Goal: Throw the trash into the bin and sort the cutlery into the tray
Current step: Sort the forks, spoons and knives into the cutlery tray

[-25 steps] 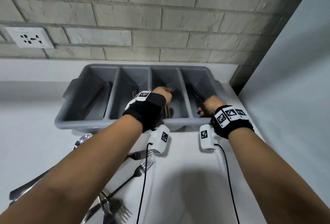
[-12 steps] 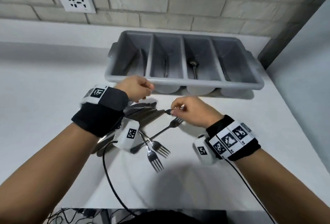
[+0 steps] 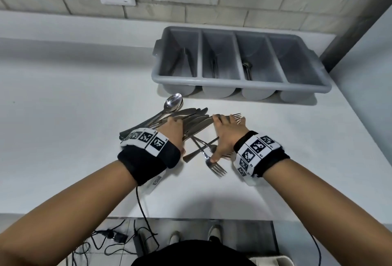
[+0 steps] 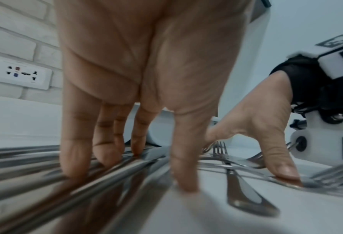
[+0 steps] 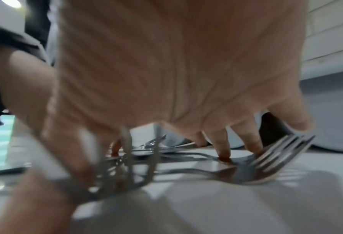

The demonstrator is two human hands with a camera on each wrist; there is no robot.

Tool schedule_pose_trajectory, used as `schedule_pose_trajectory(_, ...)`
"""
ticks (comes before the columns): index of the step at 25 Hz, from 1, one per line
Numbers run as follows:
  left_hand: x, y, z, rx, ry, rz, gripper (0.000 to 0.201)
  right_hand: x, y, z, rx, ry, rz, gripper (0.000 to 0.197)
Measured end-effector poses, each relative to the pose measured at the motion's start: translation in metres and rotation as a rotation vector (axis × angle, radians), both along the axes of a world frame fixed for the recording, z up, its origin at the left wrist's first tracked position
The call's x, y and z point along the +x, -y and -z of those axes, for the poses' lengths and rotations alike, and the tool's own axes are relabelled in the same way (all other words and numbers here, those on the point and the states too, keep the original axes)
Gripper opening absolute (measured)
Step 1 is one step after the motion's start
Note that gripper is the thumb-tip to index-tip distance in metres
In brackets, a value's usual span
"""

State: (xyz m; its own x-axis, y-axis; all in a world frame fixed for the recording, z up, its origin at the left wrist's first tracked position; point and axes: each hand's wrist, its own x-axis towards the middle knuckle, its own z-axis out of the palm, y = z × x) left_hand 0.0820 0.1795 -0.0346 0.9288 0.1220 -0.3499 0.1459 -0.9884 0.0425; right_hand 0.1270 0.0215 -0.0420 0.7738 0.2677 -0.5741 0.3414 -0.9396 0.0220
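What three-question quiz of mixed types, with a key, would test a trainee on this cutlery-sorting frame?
1. True or false: the left hand rests its fingers on the pile of knives.
2. How many compartments does the grey tray have?
A) three
B) four
C) five
3. Fill in: the thumb of the right hand presses on a ____.

Key:
1. True.
2. B.
3. Fork.
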Motion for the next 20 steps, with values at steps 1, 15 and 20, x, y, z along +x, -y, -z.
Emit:
schedule_pose_trajectory(1, 0.002, -0.001, 0.003, -0.021, 0.040, -0.008, 0.043, 0.001, 0.001, -0.002, 0.003, 0.007, 0.027, 0.138)
schedule_pose_trajectory(15, 0.016, -0.021, 0.018, -0.112, 0.139, 0.024, 0.022, 0.001, 0.025, -0.004, 0.177, 0.153, 0.166, 0.057)
schedule_pose_trajectory(20, 0.024, -0.017, 0.014, -0.090, 0.058, 0.029, 0.019, -0.002, 0.016, 0.002, 0.047, 0.164, 0.085, 0.060)
